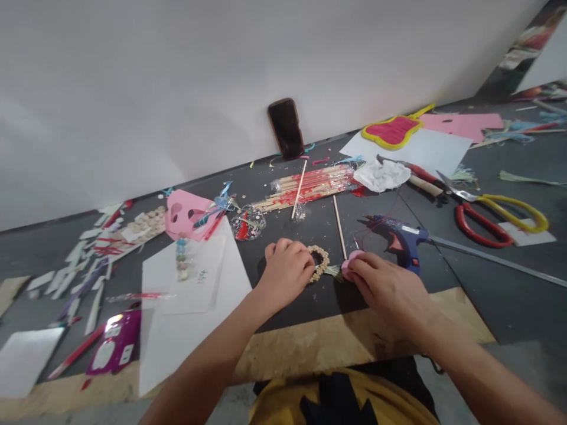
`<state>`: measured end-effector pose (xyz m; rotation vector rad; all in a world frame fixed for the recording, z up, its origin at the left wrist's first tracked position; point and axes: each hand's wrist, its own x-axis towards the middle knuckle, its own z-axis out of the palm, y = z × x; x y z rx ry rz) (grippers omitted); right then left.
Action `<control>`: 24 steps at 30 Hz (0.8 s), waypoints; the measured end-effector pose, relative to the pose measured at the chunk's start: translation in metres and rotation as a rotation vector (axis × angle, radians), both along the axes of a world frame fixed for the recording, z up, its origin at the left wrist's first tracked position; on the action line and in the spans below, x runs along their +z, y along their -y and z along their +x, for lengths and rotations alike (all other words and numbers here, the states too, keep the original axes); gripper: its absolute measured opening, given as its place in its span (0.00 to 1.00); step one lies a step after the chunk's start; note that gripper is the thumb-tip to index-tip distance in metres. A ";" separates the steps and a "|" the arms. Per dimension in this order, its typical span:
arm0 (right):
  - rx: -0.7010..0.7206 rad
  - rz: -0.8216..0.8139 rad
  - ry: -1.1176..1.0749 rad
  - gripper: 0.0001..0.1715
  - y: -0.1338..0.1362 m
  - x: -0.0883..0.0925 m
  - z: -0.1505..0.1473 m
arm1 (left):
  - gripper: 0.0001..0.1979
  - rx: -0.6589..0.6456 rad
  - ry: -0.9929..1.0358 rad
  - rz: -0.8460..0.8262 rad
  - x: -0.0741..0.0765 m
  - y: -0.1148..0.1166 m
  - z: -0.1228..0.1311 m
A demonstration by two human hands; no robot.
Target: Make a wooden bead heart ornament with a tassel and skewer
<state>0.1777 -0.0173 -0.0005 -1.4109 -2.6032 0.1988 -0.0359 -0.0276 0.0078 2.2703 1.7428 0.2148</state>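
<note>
Glue gun lies just right of the right hand pinching a pink piece; left hand grips a bead ring; writing unreadable

- Dark work surface, with bare chipboard along its near edge.
- White paper sheets at left centre.
- Bundle of wooden sticks towards the wall.
- Blue glue gun right of centre.
- Red and yellow scissors at far right.
- Phone propped against the wall.
- Pink mask cutout beside the paper.
- Paper offcuts scattered at left.
</note>
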 end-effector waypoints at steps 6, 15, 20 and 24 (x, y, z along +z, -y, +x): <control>0.076 0.049 -0.109 0.15 -0.011 0.013 -0.013 | 0.09 0.107 0.115 0.083 -0.015 0.013 -0.001; 0.290 -0.036 0.070 0.13 -0.033 0.014 -0.056 | 0.07 0.151 0.173 0.086 -0.016 0.019 -0.010; 0.339 -0.087 0.175 0.11 -0.039 0.018 -0.069 | 0.33 0.022 0.254 -0.002 -0.016 0.021 -0.027; 0.365 -0.119 0.264 0.09 -0.042 0.022 -0.082 | 0.37 0.006 0.235 -0.021 -0.024 0.022 -0.026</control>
